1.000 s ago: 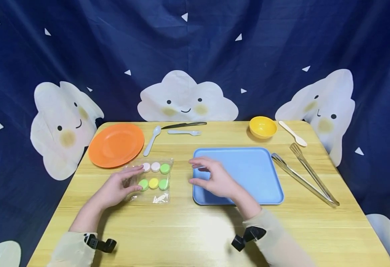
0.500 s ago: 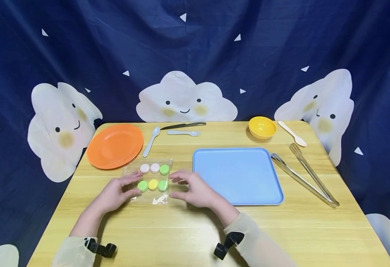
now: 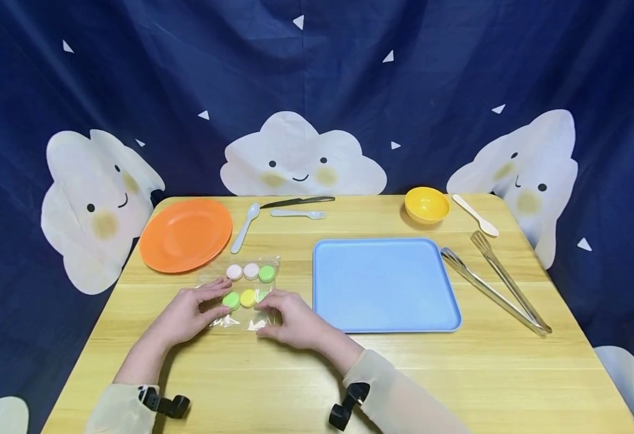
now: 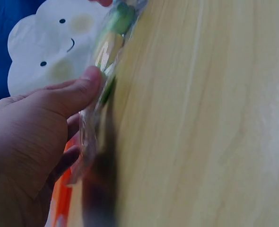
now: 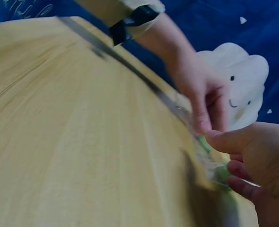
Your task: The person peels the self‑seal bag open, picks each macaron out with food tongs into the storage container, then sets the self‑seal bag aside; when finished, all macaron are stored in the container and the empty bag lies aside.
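A clear plastic bag (image 3: 251, 284) lies flat on the wooden table (image 3: 306, 374), with several round pink, green and yellow sweets in two rows inside. My left hand (image 3: 221, 296) pinches the bag's left edge between thumb and fingers. The left wrist view shows that thumb pressed on the bag (image 4: 106, 52). My right hand (image 3: 262, 313) pinches the bag's right lower edge. In the right wrist view its thumb and fingers close on the bag (image 5: 210, 163), with the left hand (image 5: 201, 94) just beyond.
An orange plate (image 3: 185, 235) sits behind the bag on the left, a blue tray (image 3: 384, 283) to its right. Metal tongs (image 3: 496, 283), a yellow bowl (image 3: 427, 205) and a cream spoon (image 3: 476, 216) lie right. A white spoon (image 3: 245, 228), knife (image 3: 297, 202) and fork (image 3: 298, 213) lie at the back.
My right hand has moved left from over the blue tray to the bag's right edge and taken hold of it. The left hand has stayed at the bag's left edge.
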`<action>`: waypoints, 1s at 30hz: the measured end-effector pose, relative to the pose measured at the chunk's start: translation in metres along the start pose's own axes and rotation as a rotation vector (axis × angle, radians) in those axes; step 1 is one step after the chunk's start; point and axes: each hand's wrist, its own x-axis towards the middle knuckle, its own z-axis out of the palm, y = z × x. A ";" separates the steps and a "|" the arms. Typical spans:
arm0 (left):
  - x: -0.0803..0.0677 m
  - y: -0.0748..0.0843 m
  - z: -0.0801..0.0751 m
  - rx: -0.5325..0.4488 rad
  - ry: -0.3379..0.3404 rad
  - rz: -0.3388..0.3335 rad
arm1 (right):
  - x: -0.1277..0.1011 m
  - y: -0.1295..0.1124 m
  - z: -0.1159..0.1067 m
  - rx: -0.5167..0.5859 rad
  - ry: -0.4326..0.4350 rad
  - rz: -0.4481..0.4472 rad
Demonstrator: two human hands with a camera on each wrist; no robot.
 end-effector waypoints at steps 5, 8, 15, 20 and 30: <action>0.003 0.008 -0.003 0.068 -0.003 0.051 | 0.001 0.002 0.007 -0.033 0.020 0.035; 0.003 0.009 -0.001 0.057 -0.007 0.040 | 0.001 0.005 0.012 -0.040 0.032 0.048; 0.001 0.005 0.003 -0.032 -0.008 -0.045 | 0.001 0.007 0.021 -0.153 0.038 0.032; 0.000 0.003 0.006 -0.063 0.011 -0.070 | 0.000 0.006 0.022 -0.263 0.021 -0.014; -0.001 0.000 0.006 -0.119 0.030 -0.076 | -0.001 0.005 0.010 -0.386 -0.106 -0.100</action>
